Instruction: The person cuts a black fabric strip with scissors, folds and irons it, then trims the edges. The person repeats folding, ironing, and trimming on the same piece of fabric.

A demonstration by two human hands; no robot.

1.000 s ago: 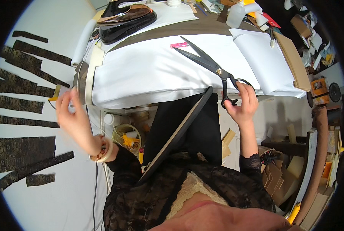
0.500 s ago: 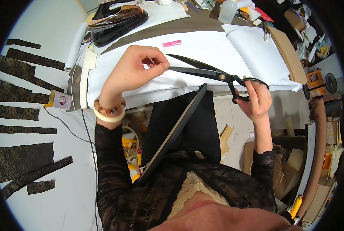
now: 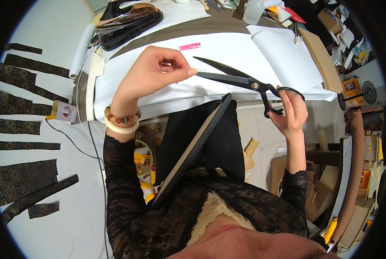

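Observation:
Large black scissors [image 3: 255, 86] hang over the white sheet [image 3: 227, 48], their blades spread and pointing left. My right hand [image 3: 294, 115] grips them by the looped handles. Thumb and fingertips of my left hand [image 3: 158, 69] are pinched together beside the lower blade's tip; whatever they hold, if anything, is too small to make out. A beaded bracelet [image 3: 123, 119] and a pale bangle circle my left wrist. Leaning across my lap against the table edge is a long, thin, dark-edged board [image 3: 197, 144]. Beyond the blades lies a pink lighter [image 3: 190, 46].
A black iron [image 3: 130, 23] stands at the far left, near a white roll [image 3: 81, 52]. Folded white sheets [image 3: 283, 56] rest at the right. Dark patterned fabric strips [image 3: 24, 172] lie on the left surface, with a cable [image 3: 91, 144] nearby. Below is a round bin [image 3: 143, 157].
Both hands and the scissors have shifted slightly right relative to the table. The blades stay spread, and my left fingertips remain pinched near the lower tip. The whole view has drifted a little.

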